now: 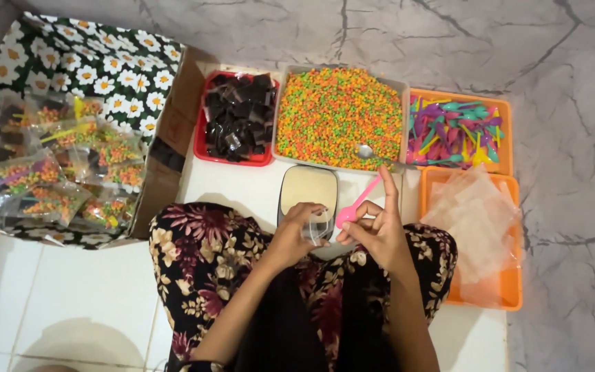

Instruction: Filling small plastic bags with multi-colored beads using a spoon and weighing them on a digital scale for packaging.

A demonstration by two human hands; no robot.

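Looking down from your head cam, your left hand (296, 234) has its fingers pinched shut on a small clear bag (318, 227), and your right hand (379, 231) is closed on the pink spoon (354, 205), index finger sticking straight up. That spoon runs diagonally, bowl down-left right at the bag, handle pointing up-right, just over the scale (308, 191) in front of your lap. Behind it, the red tray (201, 141) holds dark jelly pieces, the clear tub (402, 89) colourful sprinkles, one orange tray (505, 131) mixed-colour spoons, the other orange tray (511, 293) empty clear bags. Cardboard box (153, 193) on your left has filled packets.
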